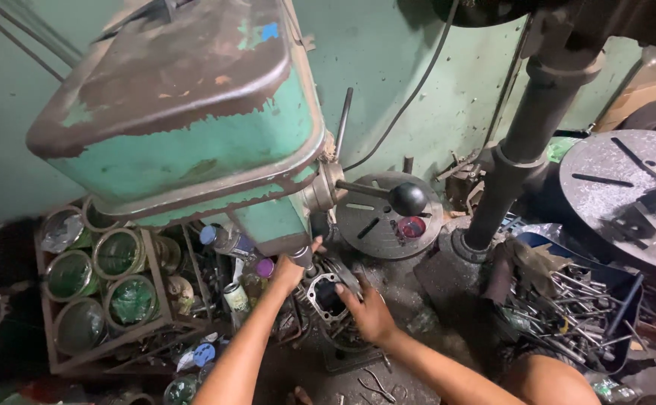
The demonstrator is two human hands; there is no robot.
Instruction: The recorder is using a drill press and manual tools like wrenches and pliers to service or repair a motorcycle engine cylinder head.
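Our left hand (289,271) reaches up, fingers closed on the drill chuck (302,257); our right hand (369,311) grips the metal casting (328,294) beneath it. We'd best keep that casting flat and square.

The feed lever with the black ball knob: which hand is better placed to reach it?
Probably the right hand. It rests on the metal part directly below the black ball knob, on the knob's side. The left hand is up at the drill chuck.
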